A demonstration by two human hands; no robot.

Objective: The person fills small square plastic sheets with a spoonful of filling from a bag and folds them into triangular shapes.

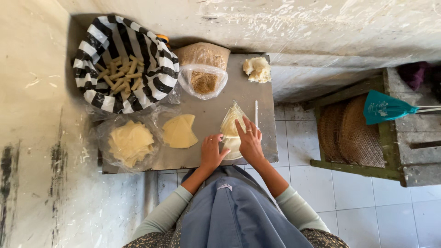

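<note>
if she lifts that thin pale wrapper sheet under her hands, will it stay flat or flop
Probably flop: the wrapper sheet looks very thin and part see-through under the right hand and left hand. It likely weighs little and may tear if tugged. The stacked sheets lie flat, so unlikely to roll.

At my table's far-left corner stands a black-and-white striped plastic bag [154, 69], open, with a clear plastic bag of brown crumbs [203, 81] beside it. Nearer me, left, a clear bag of pale sheets [130, 143] lies open.
</note>
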